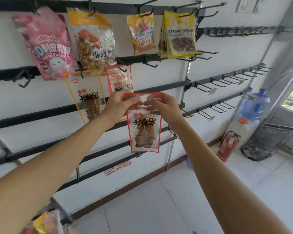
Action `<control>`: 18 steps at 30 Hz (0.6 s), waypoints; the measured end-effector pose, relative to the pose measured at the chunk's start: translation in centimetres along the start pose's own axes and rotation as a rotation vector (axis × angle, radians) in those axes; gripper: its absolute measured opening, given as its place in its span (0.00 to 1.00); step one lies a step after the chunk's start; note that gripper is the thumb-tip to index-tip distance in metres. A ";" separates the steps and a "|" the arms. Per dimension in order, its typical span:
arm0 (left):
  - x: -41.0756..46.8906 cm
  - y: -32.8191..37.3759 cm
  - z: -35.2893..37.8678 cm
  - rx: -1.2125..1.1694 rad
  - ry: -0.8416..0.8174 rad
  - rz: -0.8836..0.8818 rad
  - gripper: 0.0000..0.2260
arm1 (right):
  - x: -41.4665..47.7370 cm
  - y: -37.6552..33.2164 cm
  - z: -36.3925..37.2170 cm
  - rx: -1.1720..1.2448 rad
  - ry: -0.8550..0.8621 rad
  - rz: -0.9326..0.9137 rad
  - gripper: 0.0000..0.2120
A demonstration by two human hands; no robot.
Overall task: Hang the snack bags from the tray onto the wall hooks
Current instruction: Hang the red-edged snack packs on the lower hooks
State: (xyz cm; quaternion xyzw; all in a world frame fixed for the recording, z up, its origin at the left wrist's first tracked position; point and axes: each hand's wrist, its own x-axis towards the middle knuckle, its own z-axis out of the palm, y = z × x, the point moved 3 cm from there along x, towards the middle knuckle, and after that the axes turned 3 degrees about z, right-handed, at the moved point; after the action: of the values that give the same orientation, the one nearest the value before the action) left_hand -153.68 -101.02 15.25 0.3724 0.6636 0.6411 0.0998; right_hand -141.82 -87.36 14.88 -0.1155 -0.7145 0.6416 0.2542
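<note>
Several snack bags [93, 43] already hang on hooks [150, 62] above the fingers, while left hand [120, 102] and right hand [162, 105] pinch the top corners of a red-edged bag [145, 130] dangling below them, not yet hooked; more bags [44, 223] wait lower left

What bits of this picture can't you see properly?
Head view:
held bag: parts of its top are covered by fingers of the left hand and right hand.
hanging red bag: bottom hidden behind the left hand.
corner bags: cut off by the bottom-left edge, blurred.
wall stickers: too blurry to read.
</note>
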 end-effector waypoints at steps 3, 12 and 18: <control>1.7 -0.5 -1.5 0.073 0.051 0.067 0.11 | 3.0 0.3 1.2 -0.022 -0.031 -0.037 0.09; 5.7 -1.1 -4.0 0.524 0.304 0.424 0.14 | 11.3 -0.1 2.8 0.009 -0.067 -0.065 0.04; 6.2 -2.3 -4.0 1.035 0.205 0.610 0.26 | 15.0 -0.6 4.2 -0.007 -0.095 -0.102 0.06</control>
State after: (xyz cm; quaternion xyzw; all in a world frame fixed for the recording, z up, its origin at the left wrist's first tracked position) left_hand -161.31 -100.00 15.94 0.4825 0.7585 0.2676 -0.3467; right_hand -156.51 -83.75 18.52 -0.0494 -0.7329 0.6301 0.2520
